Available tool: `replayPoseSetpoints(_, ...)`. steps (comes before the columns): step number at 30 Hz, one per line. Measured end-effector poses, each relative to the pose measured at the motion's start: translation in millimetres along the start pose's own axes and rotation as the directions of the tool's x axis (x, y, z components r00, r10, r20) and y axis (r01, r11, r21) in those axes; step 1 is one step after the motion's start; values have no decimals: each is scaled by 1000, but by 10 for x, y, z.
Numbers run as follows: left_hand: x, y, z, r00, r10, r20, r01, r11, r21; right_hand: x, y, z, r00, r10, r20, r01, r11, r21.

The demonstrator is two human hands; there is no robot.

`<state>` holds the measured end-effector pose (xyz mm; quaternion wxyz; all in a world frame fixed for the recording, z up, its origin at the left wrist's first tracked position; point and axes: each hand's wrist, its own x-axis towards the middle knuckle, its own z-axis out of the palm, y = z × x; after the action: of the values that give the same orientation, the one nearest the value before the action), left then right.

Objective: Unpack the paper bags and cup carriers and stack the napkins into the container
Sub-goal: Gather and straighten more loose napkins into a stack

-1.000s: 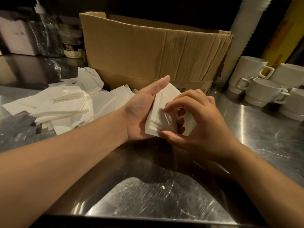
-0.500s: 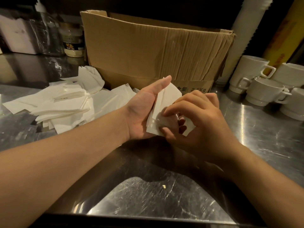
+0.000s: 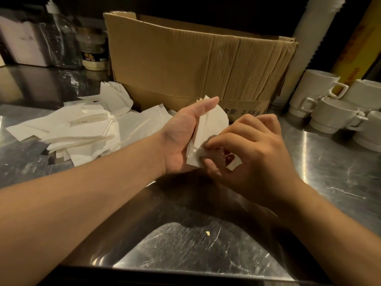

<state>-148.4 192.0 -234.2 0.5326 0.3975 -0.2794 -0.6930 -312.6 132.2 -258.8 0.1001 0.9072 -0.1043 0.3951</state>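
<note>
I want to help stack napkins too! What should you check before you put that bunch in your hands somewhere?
1. Bunch held firmly: ok. The left hand holds the napkin bunch and the right hand pinches its lower edge.
2. Edges lined up: not ok. The sheets look fanned and uneven.
3. More napkins waiting: ok. A loose pile lies on the steel counter to the left.
4. Container ready: cannot tell. Only a cardboard box stands behind the hands, and its inside is hidden.
5. Breakables out of the way: ok. The white cups sit off to the right.
</note>
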Motion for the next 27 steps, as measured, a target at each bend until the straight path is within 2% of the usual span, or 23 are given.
replayPoseSetpoints(5, -4, 2, 11, 1000, 2, 25, -1, 1000, -28, 12, -29, 17, 996, -55, -65, 49, 995, -88)
replayPoseSetpoints(11, 0, 1, 13, 999, 30, -14, -30, 999, -23, 0, -30, 12, 994, -80, -76, 73, 993, -98)
replayPoseSetpoints(19, 1, 5, -9, 1000, 20, -23, -20, 1000, 11, 14, -8, 14, 998, 20, 61, -21, 1000, 9)
replayPoseSetpoints(27, -10, 4, 22, 999, 10, -44, -10, 1000, 16, 17, -20, 22, 994, 17, 107, -12, 999, -43)
